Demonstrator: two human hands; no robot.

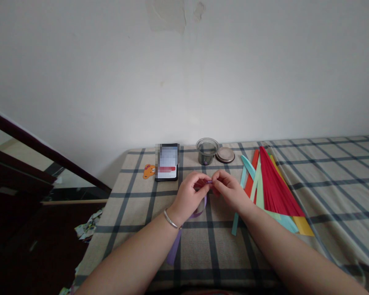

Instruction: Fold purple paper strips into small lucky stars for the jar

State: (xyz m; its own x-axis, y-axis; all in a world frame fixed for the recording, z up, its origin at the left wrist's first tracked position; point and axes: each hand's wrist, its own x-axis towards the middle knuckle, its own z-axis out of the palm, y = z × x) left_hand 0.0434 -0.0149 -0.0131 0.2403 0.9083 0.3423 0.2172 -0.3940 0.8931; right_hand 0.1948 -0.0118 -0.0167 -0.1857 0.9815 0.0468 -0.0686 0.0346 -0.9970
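Observation:
Between my two hands, at the middle of the table, is a long purple paper strip [205, 203]. My left hand [192, 189] pinches it with thumb and forefinger, and a silver bangle circles that wrist. My right hand [229, 186] pinches the same strip, fingertips nearly touching those of the left. The strip loops down below my fingers. More purple paper [174, 248] shows beneath my left forearm; whether it is the same strip I cannot tell. Just beyond my hands stands a clear plastic cup [207, 151] with something small and purple inside.
A round lid [225, 154] lies beside the cup. Left of them a phone [167, 162] leans near an orange bear cutout [149, 171]. On the right, red strips [278, 188] fan out over green, blue and yellow ones. The checked tablecloth [123, 213] drops off at the left edge.

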